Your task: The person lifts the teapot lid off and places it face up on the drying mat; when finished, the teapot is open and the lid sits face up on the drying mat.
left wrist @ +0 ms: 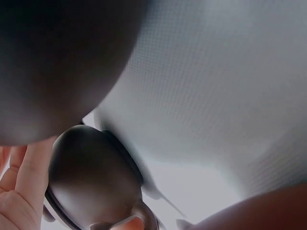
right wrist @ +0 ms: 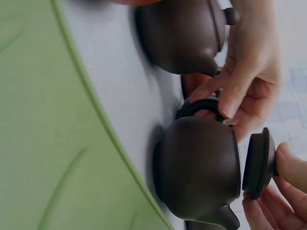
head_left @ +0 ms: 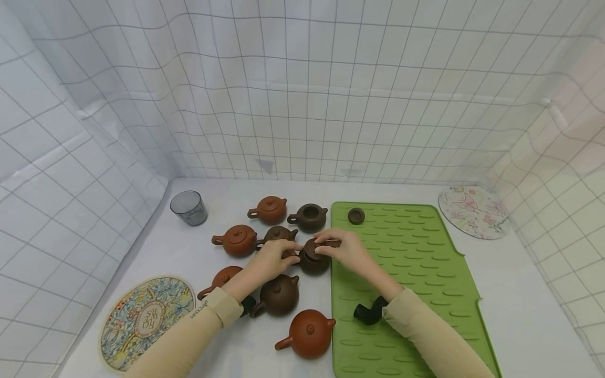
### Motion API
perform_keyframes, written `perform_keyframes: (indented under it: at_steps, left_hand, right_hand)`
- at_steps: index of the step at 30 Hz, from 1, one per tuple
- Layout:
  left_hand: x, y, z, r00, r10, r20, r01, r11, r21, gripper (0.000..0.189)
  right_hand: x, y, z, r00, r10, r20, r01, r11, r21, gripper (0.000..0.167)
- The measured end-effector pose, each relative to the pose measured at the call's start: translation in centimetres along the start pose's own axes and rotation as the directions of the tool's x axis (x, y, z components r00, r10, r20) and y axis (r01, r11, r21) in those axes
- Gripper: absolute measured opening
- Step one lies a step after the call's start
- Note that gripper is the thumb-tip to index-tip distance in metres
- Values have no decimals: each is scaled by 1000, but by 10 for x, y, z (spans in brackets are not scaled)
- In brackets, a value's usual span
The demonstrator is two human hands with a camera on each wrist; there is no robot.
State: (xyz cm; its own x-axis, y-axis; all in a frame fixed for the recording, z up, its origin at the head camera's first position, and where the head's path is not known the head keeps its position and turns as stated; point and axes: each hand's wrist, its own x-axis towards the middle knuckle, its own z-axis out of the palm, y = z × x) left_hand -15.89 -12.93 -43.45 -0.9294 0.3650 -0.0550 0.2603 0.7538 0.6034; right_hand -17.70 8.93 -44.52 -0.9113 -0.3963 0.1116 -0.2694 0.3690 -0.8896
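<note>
A dark brown teapot (head_left: 314,266) stands by the left edge of the green mat (head_left: 402,262). My left hand (head_left: 271,258) pinches its loop handle between thumb and fingers, as the right wrist view shows. With thumb and fingertips, my right hand (head_left: 347,249) holds the teapot's lid (right wrist: 258,163) by its knob. The lid is tilted and just over the opening, with a gap between it and the rim in the right wrist view. Another brown teapot (head_left: 280,295), lid on, sits nearer to me, below my left hand.
Behind are a brown teapot without a lid (head_left: 311,217) and a small brown lid (head_left: 356,216) on the mat. Several reddish teapots (head_left: 310,334) stand around on the left. A grey glass (head_left: 189,208), a patterned round mat (head_left: 147,323) and a floral disc (head_left: 472,212) lie outward.
</note>
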Motion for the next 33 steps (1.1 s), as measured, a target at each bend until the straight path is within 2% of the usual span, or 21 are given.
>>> perform_keyframes:
  at_steps: [3,6,9,12,14,18,20,24,26,29,33]
  left_hand:
    - [0,0,0,1000,-1,-4,1,1000,3,27]
    - [0,0,0,1000,0,-10,0,1000,0,26]
    - [0,-1,0,1000,2,-13,-2,1000,-5,26]
    - [0,-1,0,1000,10,-13,-10,1000,-9,26]
    - [-1,-1,0,1000,19,-14,-19,1000,-9,26]
    - [-1,-2,0,999,42,-17,-42,999,-3,26]
    - [-1,-3,0,999,47,-16,-47,999,-3,26]
    - [-2,-3,0,999,48,-18,-48,999,-2,26]
    - [-1,-3,0,999,49,-19,-49,999,-3,26]
    - [-1,-3,0,999,50,-18,-50,999,0,26]
    - [0,-3,0,999,48,-18,-48,999,7,27]
  right_hand:
    - [-1,1,-7,997,82,2,-82,989,120,17]
    - [-3,3,-14,987,159,3,-157,971,183,21]
    - [-4,5,-22,970,244,16,-240,935,261,28]
    - [-7,9,-30,947,319,42,-309,867,390,32]
    - [-9,13,-36,938,343,53,-326,818,474,34]
    - [-12,19,-45,937,345,49,-301,732,612,33]
    - [-13,22,-48,936,348,46,-281,664,693,32]
    - [-14,29,-54,932,358,50,-260,569,780,37]
    - [-14,32,-57,928,371,46,-263,560,786,39]
    - [-14,36,-62,923,384,33,-264,567,780,42]
    - [-15,41,-67,924,381,27,-257,569,782,38]
